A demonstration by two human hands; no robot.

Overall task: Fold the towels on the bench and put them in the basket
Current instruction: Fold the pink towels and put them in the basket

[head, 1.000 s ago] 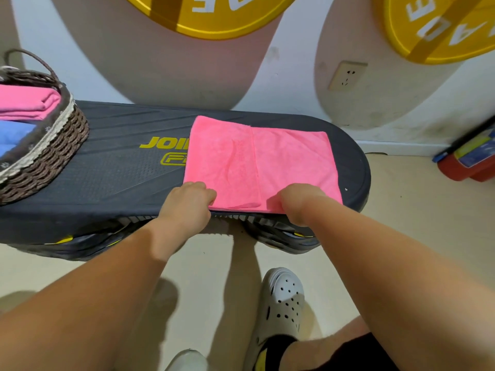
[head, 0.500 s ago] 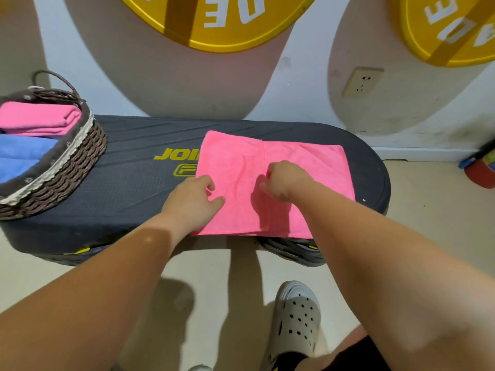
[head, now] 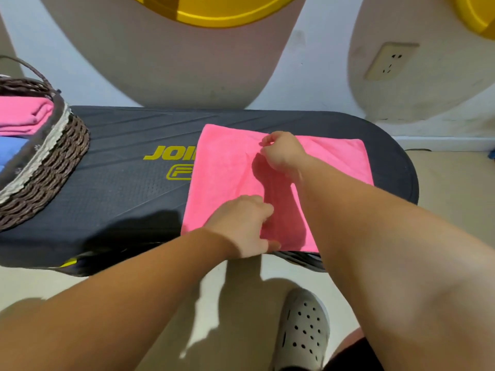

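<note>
A pink towel (head: 225, 167) lies flat on the right half of the black bench (head: 120, 188), partly folded, with a layer edge running through its middle. My right hand (head: 284, 153) is at the towel's far edge and pinches the fabric there. My left hand (head: 241, 226) is at the near edge, fingers curled on the cloth and thumb under it. My right forearm hides part of the towel's right half. The woven basket (head: 48, 145) stands on the bench's left end and holds a folded pink towel (head: 24, 113) and a blue one (head: 10, 151).
The bench stands against a white wall with a socket (head: 388, 60). Bare bench surface with a yellow logo (head: 171, 156) lies between basket and towel. My foot in a grey perforated shoe (head: 305, 330) is on the floor below the bench edge.
My right hand moved from the towel's near edge to its far edge. My left hand shifted right along the near edge onto the towel. The view moved closer to the bench.
</note>
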